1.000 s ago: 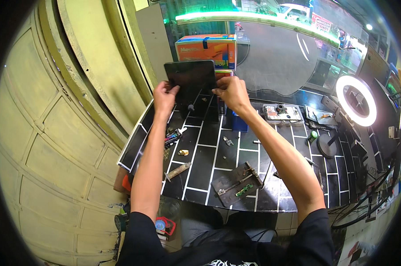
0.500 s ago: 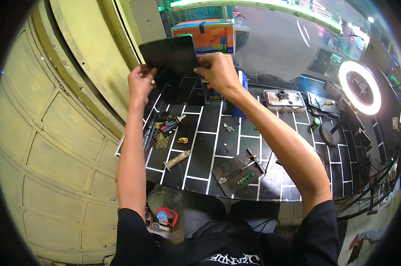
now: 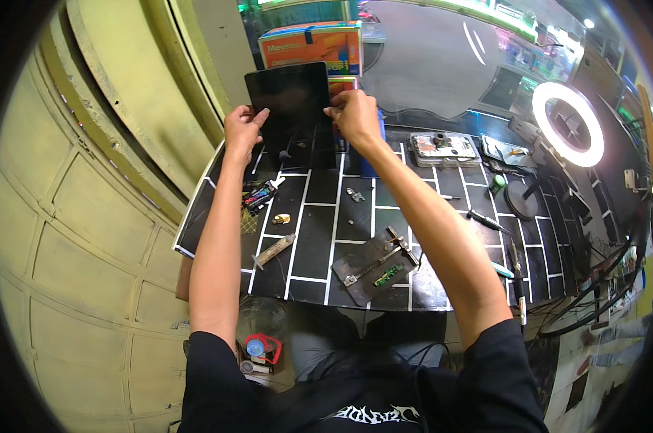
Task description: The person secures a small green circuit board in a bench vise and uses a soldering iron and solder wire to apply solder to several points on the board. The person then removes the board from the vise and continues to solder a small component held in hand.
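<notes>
A thin black glossy panel, tablet-like in shape (image 3: 292, 97), stands nearly upright at the far left of the tile-patterned table (image 3: 313, 238). Its dark face is turned toward me and mirrors part of the surroundings. At the left edge my left hand (image 3: 243, 132) grips it, thumb on the front and the other fingers partly hidden behind. My right hand (image 3: 356, 119) is closed at the opposite edge, pinching it between thumb and fingers. Whether the panel's lower edge touches the table, I cannot tell.
Orange boxes (image 3: 312, 49) stand behind the panel. Nearer lie a syringe (image 3: 274, 252) and a metal holder (image 3: 362, 270) with a green circuit board (image 3: 388, 275). To the right are a clear case (image 3: 445, 148), a screwdriver (image 3: 488, 221) and a lit ring light (image 3: 594, 123).
Both hands have brought the panel slightly right and turned it straighter; it was tilted before. My view has shifted, and tools at the table's right now show beside my right arm.
</notes>
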The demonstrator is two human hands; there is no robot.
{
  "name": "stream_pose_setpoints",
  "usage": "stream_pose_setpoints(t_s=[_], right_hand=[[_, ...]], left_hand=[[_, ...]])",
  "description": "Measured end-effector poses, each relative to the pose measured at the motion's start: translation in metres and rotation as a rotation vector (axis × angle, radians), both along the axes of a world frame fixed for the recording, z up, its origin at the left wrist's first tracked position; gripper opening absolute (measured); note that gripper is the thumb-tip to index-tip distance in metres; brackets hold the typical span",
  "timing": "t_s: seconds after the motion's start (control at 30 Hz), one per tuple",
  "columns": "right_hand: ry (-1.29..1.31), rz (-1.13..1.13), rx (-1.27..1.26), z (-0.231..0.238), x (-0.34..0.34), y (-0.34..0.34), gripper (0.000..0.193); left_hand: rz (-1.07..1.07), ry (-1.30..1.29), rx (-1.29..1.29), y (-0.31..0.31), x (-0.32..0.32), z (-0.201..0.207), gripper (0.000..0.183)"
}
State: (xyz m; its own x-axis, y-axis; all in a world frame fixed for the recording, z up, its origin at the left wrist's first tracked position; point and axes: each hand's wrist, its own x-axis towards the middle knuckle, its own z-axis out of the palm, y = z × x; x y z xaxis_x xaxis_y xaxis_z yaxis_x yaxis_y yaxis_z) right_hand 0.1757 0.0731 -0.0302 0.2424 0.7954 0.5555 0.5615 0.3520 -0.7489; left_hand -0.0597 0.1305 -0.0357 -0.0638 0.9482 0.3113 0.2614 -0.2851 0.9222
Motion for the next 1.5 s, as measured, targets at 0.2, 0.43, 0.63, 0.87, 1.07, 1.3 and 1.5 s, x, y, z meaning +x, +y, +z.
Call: stream_pose_setpoints(t_s=[0.2,0.43,0.63,0.87,1.07,1.3,1.5], right_hand=[[-0.053,-0.104,0.003,-0.005,-0.002,0.0,0.016],[-0.084,-0.124,0.01,-0.008,-0.005,-0.008,0.014],[-0.069,-0.054,0.143,0.01,0.01,-0.043,0.011],[0.008,0.097,0.181,0.041,0.021,-0.172,0.019],[0.08,0.094,0.112,0.042,0.037,-0.29,0.02],[0.499,0.099,-0.058,0.004,0.083,-0.46,0.011],[0.85,-0.264,0.049,-0.039,0.1,-0.541,0.013]], left_hand=[[-0.013,0.046,0.013,0.01,0.006,-0.003,0.027],[-0.021,0.058,0.015,0.016,-0.001,-0.007,0.034],[0.144,-0.027,0.129,0.01,0.012,-0.004,0.065],[0.128,-0.181,0.216,-0.05,0.028,0.031,0.051],[-0.073,-0.172,0.213,-0.157,0.036,0.058,0.035],[-0.478,-0.191,0.201,-0.302,0.033,0.036,0.022],[-0.804,-0.217,0.016,-0.359,0.044,0.011,0.022]])
